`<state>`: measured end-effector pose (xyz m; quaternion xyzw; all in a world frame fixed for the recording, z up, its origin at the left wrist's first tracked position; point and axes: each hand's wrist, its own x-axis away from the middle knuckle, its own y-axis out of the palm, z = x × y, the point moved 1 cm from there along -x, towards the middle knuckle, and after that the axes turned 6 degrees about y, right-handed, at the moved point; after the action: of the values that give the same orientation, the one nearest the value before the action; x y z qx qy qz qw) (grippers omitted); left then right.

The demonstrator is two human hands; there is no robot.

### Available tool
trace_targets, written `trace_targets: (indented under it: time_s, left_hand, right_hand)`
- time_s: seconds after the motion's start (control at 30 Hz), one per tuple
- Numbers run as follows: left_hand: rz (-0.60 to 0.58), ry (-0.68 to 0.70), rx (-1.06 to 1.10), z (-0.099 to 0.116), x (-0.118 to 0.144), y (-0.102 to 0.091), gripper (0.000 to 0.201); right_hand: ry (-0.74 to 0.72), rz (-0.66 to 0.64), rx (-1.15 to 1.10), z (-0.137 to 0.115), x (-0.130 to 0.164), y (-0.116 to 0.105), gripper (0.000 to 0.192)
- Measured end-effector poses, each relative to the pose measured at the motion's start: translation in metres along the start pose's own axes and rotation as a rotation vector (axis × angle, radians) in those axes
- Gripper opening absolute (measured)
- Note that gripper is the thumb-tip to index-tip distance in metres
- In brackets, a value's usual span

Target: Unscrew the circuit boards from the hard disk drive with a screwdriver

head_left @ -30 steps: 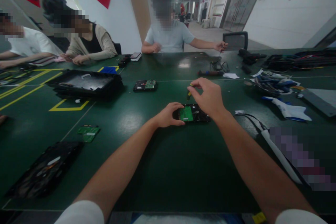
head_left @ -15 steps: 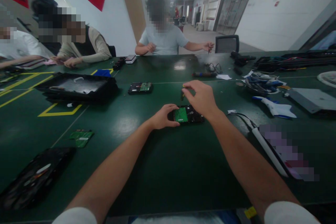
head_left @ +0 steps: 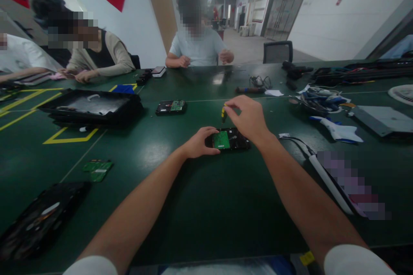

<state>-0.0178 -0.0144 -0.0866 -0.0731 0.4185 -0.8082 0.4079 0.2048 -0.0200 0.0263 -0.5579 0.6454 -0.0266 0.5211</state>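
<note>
A black hard drive [head_left: 239,139] with a green circuit board [head_left: 221,140] on its upper face lies flat on the dark green table. My left hand [head_left: 202,142] grips the drive's left end, thumb along the near edge and fingers along the far one. Above the drive, my right hand [head_left: 247,116] pinches a small yellow and black screwdriver [head_left: 223,114] by its top. The screwdriver stands upright over the board's far edge; I cannot make out whether its tip touches a screw.
Another hard drive [head_left: 171,107] sits farther back. On the left are stacked black trays [head_left: 93,107], a loose circuit board [head_left: 98,169] and an opened black drive [head_left: 41,219]. A phone [head_left: 350,184], a metal box [head_left: 383,120] and cables lie right. A person [head_left: 198,47] sits opposite.
The view has shifted slightly. My left hand still holds the drive; the screwdriver has turned a little, showing more yellow. The person opposite has drawn an outstretched hand inward.
</note>
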Motion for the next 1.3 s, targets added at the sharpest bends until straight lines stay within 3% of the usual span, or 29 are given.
trace_targets:
  time_s: [0.33,1.3]
  left_hand:
    - [0.019,0.031,0.004,-0.0035,-0.0010,0.0023,0.089]
    - [0.021,0.039,0.014,-0.0025,-0.0022,0.0014,0.087]
  right_hand:
    - [0.052,0.018,-0.053,-0.0006,0.0019,0.0025,0.006]
    - [-0.003,0.017,0.004,0.0025,0.0014,0.0032,0.011]
